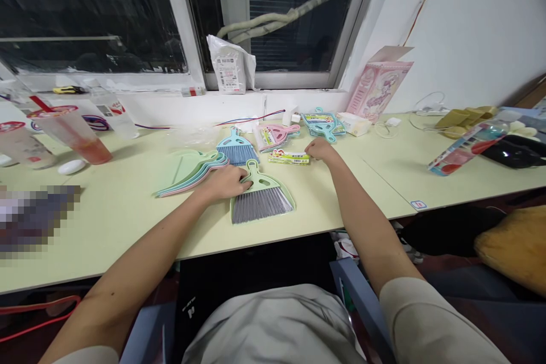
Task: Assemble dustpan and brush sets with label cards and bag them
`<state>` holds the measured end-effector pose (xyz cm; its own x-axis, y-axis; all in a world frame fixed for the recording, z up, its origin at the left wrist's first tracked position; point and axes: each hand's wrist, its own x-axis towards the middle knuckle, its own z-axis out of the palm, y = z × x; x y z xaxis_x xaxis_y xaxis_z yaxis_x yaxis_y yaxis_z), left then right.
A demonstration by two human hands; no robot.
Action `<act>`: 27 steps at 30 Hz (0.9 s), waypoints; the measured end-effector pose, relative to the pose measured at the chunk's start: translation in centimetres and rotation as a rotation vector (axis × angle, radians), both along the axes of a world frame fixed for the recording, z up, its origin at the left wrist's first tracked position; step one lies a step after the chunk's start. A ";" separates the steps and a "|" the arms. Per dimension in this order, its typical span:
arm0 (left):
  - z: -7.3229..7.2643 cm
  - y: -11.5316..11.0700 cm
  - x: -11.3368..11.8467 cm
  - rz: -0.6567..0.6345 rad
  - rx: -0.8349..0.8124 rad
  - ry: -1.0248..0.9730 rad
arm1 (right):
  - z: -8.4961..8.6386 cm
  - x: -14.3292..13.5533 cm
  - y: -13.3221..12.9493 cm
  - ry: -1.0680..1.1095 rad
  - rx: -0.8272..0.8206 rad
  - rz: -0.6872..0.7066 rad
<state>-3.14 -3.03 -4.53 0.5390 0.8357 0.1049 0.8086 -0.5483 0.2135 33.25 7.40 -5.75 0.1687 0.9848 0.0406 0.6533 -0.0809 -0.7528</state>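
A green hand brush with grey bristles lies on a matching green dustpan near the table's front edge. My left hand grips the set at its left side, thumb over the brush. Further back are printed label cards, and my right hand is closed at their right end, fingertips pinched on a card. Left of the brush, a stack of nested dustpans in green, blue and pink rests beside my left hand. Behind it lies a blue hand brush.
Bagged pink and blue brush sets lie toward the wall. Drink cups and a clear bottle stand at left. A pink box leans at the back right; a patterned bottle is on the right.
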 end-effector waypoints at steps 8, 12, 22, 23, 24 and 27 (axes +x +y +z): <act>-0.2 0.2 0.2 0.050 0.039 0.010 | 3.3 -0.5 -2.4 0.638 0.031 0.139; -0.3 0.2 0.2 0.068 0.057 0.006 | 4.6 -3.5 -5.1 0.769 -0.104 0.460; -0.2 0.4 0.1 0.155 -0.034 -0.125 | 3.6 -10.8 -8.7 0.280 -0.171 0.660; -0.2 0.4 0.1 0.165 -0.046 -0.135 | 3.5 -11.0 -8.8 0.203 -0.159 0.665; -0.2 0.4 0.2 0.170 -0.055 -0.144 | 3.4 -11.2 -9.0 0.118 -0.139 0.669; -0.4 0.5 0.1 0.177 -0.054 -0.156 | 3.6 -11.5 -9.3 -0.137 -0.022 0.649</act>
<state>-3.02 -2.52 -4.92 0.3647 0.9224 0.1274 0.8460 -0.3854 0.3684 21.72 -1.94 -2.19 -0.4642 0.8857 -0.0016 0.6643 0.3469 -0.6621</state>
